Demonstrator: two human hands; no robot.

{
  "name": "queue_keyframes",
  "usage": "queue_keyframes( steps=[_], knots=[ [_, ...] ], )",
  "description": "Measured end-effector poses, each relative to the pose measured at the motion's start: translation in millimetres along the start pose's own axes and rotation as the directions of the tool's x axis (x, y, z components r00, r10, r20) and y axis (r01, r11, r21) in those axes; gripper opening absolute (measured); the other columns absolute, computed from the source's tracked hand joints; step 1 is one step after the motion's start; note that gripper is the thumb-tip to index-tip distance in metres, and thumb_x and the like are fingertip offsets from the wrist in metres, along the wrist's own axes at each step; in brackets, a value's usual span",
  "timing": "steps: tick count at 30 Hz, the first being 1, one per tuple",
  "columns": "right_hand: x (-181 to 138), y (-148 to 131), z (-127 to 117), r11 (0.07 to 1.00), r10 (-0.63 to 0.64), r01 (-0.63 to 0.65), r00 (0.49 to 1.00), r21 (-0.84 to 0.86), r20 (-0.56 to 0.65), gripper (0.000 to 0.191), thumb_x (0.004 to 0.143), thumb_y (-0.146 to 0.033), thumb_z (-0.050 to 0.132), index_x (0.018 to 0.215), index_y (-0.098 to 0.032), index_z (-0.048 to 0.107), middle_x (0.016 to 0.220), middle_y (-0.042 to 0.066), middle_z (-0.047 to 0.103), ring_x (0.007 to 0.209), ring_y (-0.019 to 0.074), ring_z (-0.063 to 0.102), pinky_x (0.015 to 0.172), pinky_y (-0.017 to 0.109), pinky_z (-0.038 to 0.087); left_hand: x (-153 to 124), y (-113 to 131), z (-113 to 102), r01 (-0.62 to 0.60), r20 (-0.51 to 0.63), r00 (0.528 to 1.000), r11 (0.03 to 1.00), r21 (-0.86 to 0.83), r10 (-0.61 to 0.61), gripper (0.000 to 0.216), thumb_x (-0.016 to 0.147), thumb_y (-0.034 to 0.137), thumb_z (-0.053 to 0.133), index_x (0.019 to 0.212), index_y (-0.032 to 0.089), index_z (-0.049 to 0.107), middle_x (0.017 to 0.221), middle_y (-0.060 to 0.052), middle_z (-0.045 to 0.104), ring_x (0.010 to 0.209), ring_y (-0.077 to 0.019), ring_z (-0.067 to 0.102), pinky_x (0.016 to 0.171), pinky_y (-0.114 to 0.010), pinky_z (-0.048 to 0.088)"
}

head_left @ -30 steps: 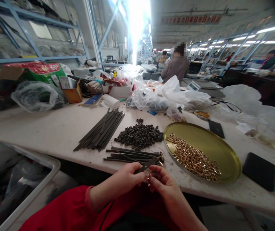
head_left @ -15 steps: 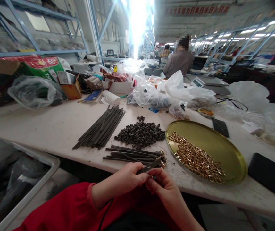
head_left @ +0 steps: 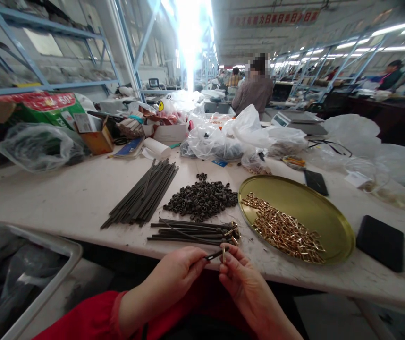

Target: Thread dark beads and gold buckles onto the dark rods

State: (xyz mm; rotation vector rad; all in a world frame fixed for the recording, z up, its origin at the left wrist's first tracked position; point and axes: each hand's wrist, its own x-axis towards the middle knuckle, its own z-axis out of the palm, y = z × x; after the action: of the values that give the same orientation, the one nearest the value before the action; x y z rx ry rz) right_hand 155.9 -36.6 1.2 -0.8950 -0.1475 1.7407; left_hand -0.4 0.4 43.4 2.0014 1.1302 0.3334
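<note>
Over the table's front edge, my left hand (head_left: 174,274) pinches a narrow dark strap (head_left: 212,256) with a pale slot near its end. My right hand (head_left: 243,276) grips a small gold buckle (head_left: 224,255) between thumb and fingers at the strap's tip; how far the strap passes through it is hidden. Just beyond lie dark straps with gold buckles at their right ends (head_left: 188,231). Behind them is a heap of small dark loops (head_left: 202,198), with a stack of plain straps (head_left: 140,193) to its left. Gold buckles (head_left: 283,229) lie in an oval gold tray (head_left: 308,198).
A black flat object (head_left: 380,242) lies right of the tray, and a dark phone-like slab (head_left: 316,182) behind it. Clear plastic bags (head_left: 238,132) and a scale (head_left: 296,119) line the back. A white-rimmed bin (head_left: 57,264) stands lower left. A person (head_left: 254,92) is farther off.
My hands have turned the strap: its end, which pointed up and away, now lies between my hands at the buckle. The buckle is raised into plain view. The whole view has shifted slightly.
</note>
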Motion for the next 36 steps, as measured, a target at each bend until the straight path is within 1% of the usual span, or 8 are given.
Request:
queue_keyframes(
  steps=[10, 15, 17, 20, 23, 27, 30, 36],
  knots=[
    [-8.6, 23.6, 0.6, 0.905, -0.302, 0.313, 0.95, -0.29, 0.084, 0.025, 0.065, -0.038, 0.074, 0.07, -0.017, 0.061, 0.056, -0.003, 0.059, 0.05, 0.008, 0.047, 0.048, 0.019, 0.038, -5.1, 10.9, 10.4, 0.045, 0.077, 0.997, 0.832, -0.553, -0.002, 0.009, 0.081, 0.023, 0.045, 0.081, 0.015, 0.049, 0.072, -0.002, 0.06, 0.069, -0.0135, 0.055, 0.066, -0.025, 0.042],
    [-12.7, 22.8, -0.7, 0.793, -0.391, 0.395, 0.914, -0.464, 0.109, 0.024, 0.069, -0.038, 0.069, 0.07, -0.018, 0.057, 0.059, -0.003, 0.059, 0.053, 0.0111, 0.051, 0.051, 0.022, 0.042, -7.9, 1.6, 18.2, 0.136, 0.108, 0.99, 0.777, -0.614, -0.088, 0.019, 0.079, 0.034, 0.053, 0.08, 0.015, 0.049, 0.068, 0.001, 0.059, 0.055, -0.0083, 0.049, 0.051, -0.02, 0.036],
    [-12.6, 22.4, -1.5, 0.651, -0.503, 0.491, 0.85, -0.579, 0.156, 0.019, 0.072, -0.035, 0.066, 0.071, -0.019, 0.056, 0.061, -0.003, 0.059, 0.054, 0.0123, 0.053, 0.051, 0.023, 0.044, -7.3, -0.7, 21.7, 0.185, 0.121, 0.983, 0.765, -0.617, -0.141, 0.024, 0.077, 0.039, 0.054, 0.077, 0.016, 0.047, 0.063, 0.003, 0.056, 0.045, -0.0057, 0.042, 0.042, -0.018, 0.029],
    [-11.4, 20.2, -4.9, 0.287, -0.652, 0.634, 0.679, -0.718, 0.338, 0.007, 0.079, -0.026, 0.059, 0.076, -0.02, 0.057, 0.063, -0.002, 0.058, 0.056, 0.0131, 0.055, 0.053, 0.024, 0.045, -4.9, -0.7, 24.2, 0.216, 0.114, 0.976, 0.739, -0.639, -0.186, 0.029, 0.074, 0.044, 0.054, 0.075, 0.017, 0.045, 0.058, 0.004, 0.055, 0.039, -0.0047, 0.038, 0.038, -0.018, 0.024],
    [-12.4, 15.3, -11.0, -0.027, -0.66, 0.689, 0.533, -0.725, 0.53, 0.005, 0.082, -0.019, 0.054, 0.082, -0.022, 0.059, 0.07, 0.0, 0.06, 0.063, 0.0147, 0.057, 0.056, 0.024, 0.046, -2.2, 3.1, 22.6, 0.265, 0.125, 0.962, 0.719, -0.642, -0.244, 0.028, 0.071, 0.043, 0.054, 0.072, 0.018, 0.043, 0.054, 0.005, 0.053, 0.037, -0.0042, 0.035, 0.037, -0.018, 0.022],
    [-17.4, 7.2, -20.2, -0.202, -0.556, 0.712, 0.482, -0.672, 0.677, 0.019, 0.083, -0.019, 0.05, 0.1, -0.023, 0.059, 0.083, 0.004, 0.064, 0.077, 0.0191, 0.06, 0.066, 0.029, 0.048, 0.0, 8.4, 19.2, 0.299, 0.108, 0.948, 0.726, -0.619, -0.298, 0.02, 0.069, 0.036, 0.053, 0.07, 0.018, 0.044, 0.052, 0.006, 0.052, 0.039, -0.0052, 0.036, 0.039, -0.018, 0.025],
    [-18.1, 1.3, -22.8, -0.088, -0.501, 0.738, 0.548, -0.669, 0.67, 0.026, 0.086, -0.025, 0.045, 0.109, -0.026, 0.057, 0.093, 0.005, 0.065, 0.091, 0.0214, 0.058, 0.079, 0.033, 0.046, 1.0, 9.7, 18.1, 0.318, 0.082, 0.94, 0.759, -0.568, -0.332, 0.013, 0.069, 0.03, 0.051, 0.068, 0.018, 0.046, 0.052, 0.007, 0.051, 0.042, -0.0063, 0.037, 0.041, -0.019, 0.026],
    [-10.9, -14.4, -13.5, 0.587, -0.229, 0.508, 0.851, -0.63, 0.474, 0.014, 0.077, -0.033, 0.064, 0.09, -0.027, 0.065, 0.072, -0.002, 0.061, 0.066, 0.0125, 0.057, 0.061, 0.022, 0.045, 3.4, 6.6, 17.9, 0.338, 0.106, 0.936, 0.771, -0.539, -0.336, 0.011, 0.068, 0.026, 0.051, 0.064, 0.017, 0.046, 0.053, 0.006, 0.05, 0.048, -0.0074, 0.041, 0.047, -0.019, 0.029]
  ],
)
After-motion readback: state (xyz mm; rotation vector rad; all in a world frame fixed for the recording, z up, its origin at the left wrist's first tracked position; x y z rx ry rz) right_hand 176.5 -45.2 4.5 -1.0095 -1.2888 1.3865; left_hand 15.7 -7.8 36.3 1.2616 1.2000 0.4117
